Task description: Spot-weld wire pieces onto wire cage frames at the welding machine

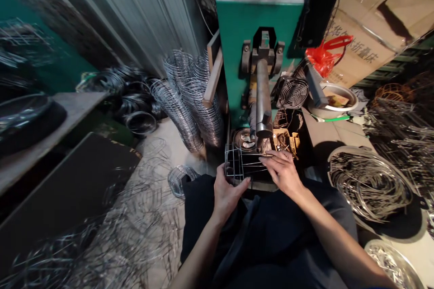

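A small wire frame with a grid of thin bars is held below the machine's metal cylinder. My left hand grips its left end from below, thumb and fingers on either side. At the frame's right end, my right hand has its fingers closed on the long thin wires. The green machine stands straight ahead, its cylinder pointing down toward my hands. Under the cylinder is a round dark part.
Tall stacks of wire rings stand left of the machine. A round tray of curved wires and a bowl of small metal pieces lie at the right. A white basin sits behind. Loose wires cover the floor at left.
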Available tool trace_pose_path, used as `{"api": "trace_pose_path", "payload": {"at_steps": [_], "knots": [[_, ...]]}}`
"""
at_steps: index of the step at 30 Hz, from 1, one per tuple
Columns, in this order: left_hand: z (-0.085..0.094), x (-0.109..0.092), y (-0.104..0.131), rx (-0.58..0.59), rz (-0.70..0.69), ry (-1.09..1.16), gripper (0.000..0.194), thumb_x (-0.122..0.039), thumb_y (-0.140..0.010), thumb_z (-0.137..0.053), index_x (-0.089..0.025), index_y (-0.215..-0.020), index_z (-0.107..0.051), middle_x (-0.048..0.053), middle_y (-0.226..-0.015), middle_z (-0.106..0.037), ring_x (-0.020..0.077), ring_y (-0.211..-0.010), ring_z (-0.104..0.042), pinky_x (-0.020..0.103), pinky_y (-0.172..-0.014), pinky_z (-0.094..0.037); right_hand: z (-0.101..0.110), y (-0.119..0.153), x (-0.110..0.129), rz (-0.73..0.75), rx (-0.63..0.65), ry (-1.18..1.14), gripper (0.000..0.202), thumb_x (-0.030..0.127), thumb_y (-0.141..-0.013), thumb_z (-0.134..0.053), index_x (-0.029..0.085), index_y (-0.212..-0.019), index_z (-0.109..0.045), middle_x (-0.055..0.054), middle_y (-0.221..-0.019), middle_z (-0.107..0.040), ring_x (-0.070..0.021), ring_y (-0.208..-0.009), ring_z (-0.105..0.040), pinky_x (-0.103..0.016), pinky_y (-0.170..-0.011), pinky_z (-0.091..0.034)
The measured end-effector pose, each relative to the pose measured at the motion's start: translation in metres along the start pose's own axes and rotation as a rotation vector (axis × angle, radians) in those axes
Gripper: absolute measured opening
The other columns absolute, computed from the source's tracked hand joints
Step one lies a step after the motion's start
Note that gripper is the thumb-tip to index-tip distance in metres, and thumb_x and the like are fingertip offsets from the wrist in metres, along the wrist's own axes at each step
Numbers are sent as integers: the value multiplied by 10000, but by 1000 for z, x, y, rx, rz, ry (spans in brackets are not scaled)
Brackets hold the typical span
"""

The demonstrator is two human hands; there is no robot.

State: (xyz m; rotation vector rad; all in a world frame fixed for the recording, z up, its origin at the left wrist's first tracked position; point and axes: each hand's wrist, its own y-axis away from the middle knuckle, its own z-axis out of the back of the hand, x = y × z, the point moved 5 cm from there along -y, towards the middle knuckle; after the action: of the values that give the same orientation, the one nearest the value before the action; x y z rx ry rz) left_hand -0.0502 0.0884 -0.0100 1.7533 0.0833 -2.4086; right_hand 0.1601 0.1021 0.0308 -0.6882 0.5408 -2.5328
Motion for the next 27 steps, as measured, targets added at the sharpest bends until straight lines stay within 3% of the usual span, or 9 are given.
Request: {"api": "trace_pose_path", "payload": {"at_steps": [8, 15, 20, 27], "knots": [[1, 2, -7, -25, -14, 61, 691, -436, -671, -829, -209, -1231, -494, 42, -1008, -647, 128, -668, -602, 279, -648, -534, 6, -15, -2, 15, -39, -70, 184, 214, -972, -559, 244, -1060, -717, -38, -1022, -768, -237, -1147, -638, -439, -978, -411], [5, 1, -15, -68, -44, 23, 701, -441, -650, -840, -206, -1219, -506, 56, -1032, -651, 193, -846, -654, 315, -749, -545, 6, -24, -2, 42, -38, -80, 182, 250, -978, -559, 259, -1051, -725, -36, -996, -773, -240, -1119, -656, -456, -989, -404], [5, 4, -15, -54, -23, 72, 703, -455, -656, -834, -210, -1228, -506, 45, -1012, -650, 143, -683, -609, 283, -651, -525, 7, -25, -2, 43, -27, -67, 197, 263, -982, -547, 273, -1046, -734, -39, -1007, -771, -236, -1128, -653, -445, -985, -399], [4, 2, -22, -48, -18, 61, 705, -448, -654, -828, -209, -1232, -503, 37, -1013, -633, 102, -604, -540, 257, -589, -501, 1, -28, -7, 19, -42, -64, 197, 248, -975, -559, 279, -1054, -736, -28, -1017, -771, -224, -1113, -655, -424, -979, -387]]}}
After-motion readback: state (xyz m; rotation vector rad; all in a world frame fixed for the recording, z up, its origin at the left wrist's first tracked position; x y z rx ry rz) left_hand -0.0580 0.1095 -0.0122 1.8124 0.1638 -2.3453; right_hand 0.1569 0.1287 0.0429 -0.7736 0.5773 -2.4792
